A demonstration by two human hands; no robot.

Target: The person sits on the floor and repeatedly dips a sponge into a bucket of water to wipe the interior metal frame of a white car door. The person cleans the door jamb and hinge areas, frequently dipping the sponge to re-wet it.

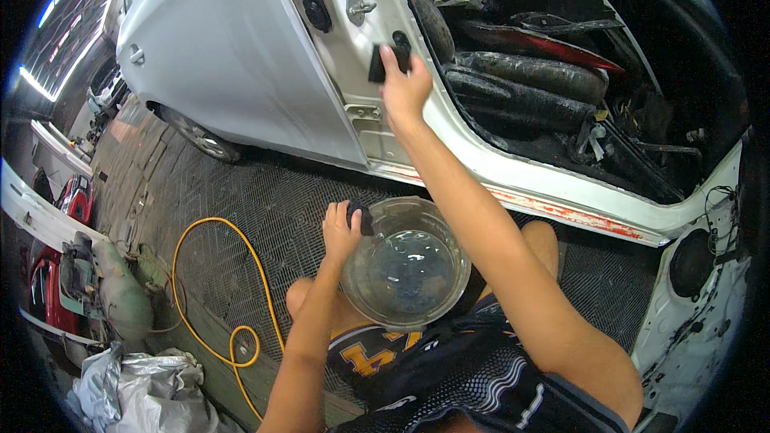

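My right hand point(407, 90) is stretched up to the white door pillar point(353, 40) of a car, its fingers closed on a black rectangular block point(377, 66) at the pillar's surface. The block looks like a sanding pad, slightly smeared by motion. Lower down, my left hand point(341, 234) grips a dark, soft-looking sponge point(365, 220) beside the left rim of a bucket. Between my knees stands this clear, round bucket point(454, 228), with water point(413, 269) in it.
A silver car door point(233, 48) stands to the left of the pillar. Below the opening runs a sill point(561, 216) with red scuffs. Loose dark parts point(521, 88) fill the interior. A yellow hose point(253, 252) loops over the floor near silver sheeting point(152, 389). Another stripped panel point(690, 345) is at right.
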